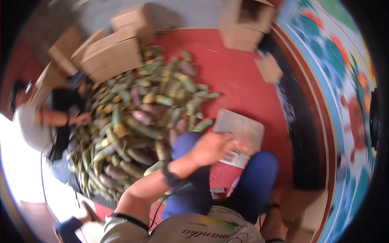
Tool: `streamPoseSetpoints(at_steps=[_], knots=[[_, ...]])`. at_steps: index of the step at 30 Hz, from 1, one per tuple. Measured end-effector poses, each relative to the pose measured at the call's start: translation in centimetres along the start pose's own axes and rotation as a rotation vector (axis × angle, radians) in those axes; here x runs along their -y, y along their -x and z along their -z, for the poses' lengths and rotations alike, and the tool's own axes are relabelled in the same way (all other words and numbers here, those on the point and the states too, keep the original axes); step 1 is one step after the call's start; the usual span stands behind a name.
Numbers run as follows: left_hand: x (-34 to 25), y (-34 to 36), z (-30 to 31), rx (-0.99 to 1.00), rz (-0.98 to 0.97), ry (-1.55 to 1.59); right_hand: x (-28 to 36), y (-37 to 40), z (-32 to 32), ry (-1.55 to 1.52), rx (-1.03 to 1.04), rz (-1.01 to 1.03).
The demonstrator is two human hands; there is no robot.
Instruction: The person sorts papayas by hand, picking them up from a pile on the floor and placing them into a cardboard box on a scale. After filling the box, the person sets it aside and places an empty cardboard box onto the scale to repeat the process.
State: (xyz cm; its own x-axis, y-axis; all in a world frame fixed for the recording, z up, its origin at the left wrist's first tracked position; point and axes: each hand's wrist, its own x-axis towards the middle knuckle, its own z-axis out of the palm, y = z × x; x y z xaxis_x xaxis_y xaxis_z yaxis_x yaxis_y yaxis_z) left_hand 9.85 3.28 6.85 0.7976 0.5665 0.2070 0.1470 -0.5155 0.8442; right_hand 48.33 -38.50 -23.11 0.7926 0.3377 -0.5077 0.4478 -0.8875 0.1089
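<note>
My left hand (214,147) reaches across my left knee and over a clear plastic tub (254,128) with a white printed label. Its fingers are smeared by motion, so I cannot see whether they grip anything. My right hand (276,197) is low beside my right knee, blurred and mostly hidden; its fingers do not show. Just beyond my left knee lies a large heap of long green, yellowish and purplish produce (139,127), whose kind I cannot make out.
Cardboard boxes (111,58) stand behind the heap, and another box (243,34) stands at the far right. A person (38,125) sits left of the heap, one hand at its edge. A painted wall (344,81) borders the red floor (239,85).
</note>
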Motion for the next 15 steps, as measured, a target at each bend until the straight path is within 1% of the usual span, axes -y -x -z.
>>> streamPoseSetpoints(at_steps=[1,2,3,4,5,6,7,8,9,10,12,14,15], knots=[[0.2,0.1,0.0,0.008,0.020,-0.032,-0.1,0.0,-0.9,-0.081,-0.028,-0.028],[-0.8,0.0,0.5,0.065,0.158,0.078,-0.1,0.3,-1.6,-0.160,-0.058,-0.067],[-1.0,0.0,0.7,0.040,0.140,0.082,-0.1,0.6,-2.6,-0.235,-0.092,-0.120],[-0.9,0.0,0.7,0.049,0.110,0.021,-0.2,0.8,-3.6,-0.302,-0.123,-0.173],[-1.3,0.1,0.7,0.016,0.085,0.094,-0.5,1.7,-4.2,-0.356,-0.203,-0.277],[-1.9,0.0,0.8,0.040,0.147,0.121,0.9,2.1,-4.2,-0.399,-0.288,-0.373],[-1.4,0.0,0.7,0.050,0.204,0.116,2.2,2.4,-5.0,-0.102,-0.285,-0.224],[-1.3,0.1,0.4,0.016,0.206,0.134,2.6,2.4,-5.7,-0.035,-0.308,-0.146],[-1.3,0.0,0.2,0.041,0.224,0.209,4.1,4.7,-2.9,-0.033,-0.294,-0.189],[-1.0,-0.1,0.1,0.041,0.205,0.202,5.9,7.3,0.8,-0.028,-0.281,-0.219],[-1.3,-0.4,-0.2,0.042,0.168,0.161,6.6,8.3,2.4,-0.094,-0.291,-0.263],[-1.0,-0.4,-0.6,0.045,0.148,0.112,7.0,8.4,1.9,-0.158,-0.317,-0.287],[-1.1,-0.5,-0.8,0.061,0.136,0.113,6.9,8.2,1.6,-0.146,-0.383,-0.275]])
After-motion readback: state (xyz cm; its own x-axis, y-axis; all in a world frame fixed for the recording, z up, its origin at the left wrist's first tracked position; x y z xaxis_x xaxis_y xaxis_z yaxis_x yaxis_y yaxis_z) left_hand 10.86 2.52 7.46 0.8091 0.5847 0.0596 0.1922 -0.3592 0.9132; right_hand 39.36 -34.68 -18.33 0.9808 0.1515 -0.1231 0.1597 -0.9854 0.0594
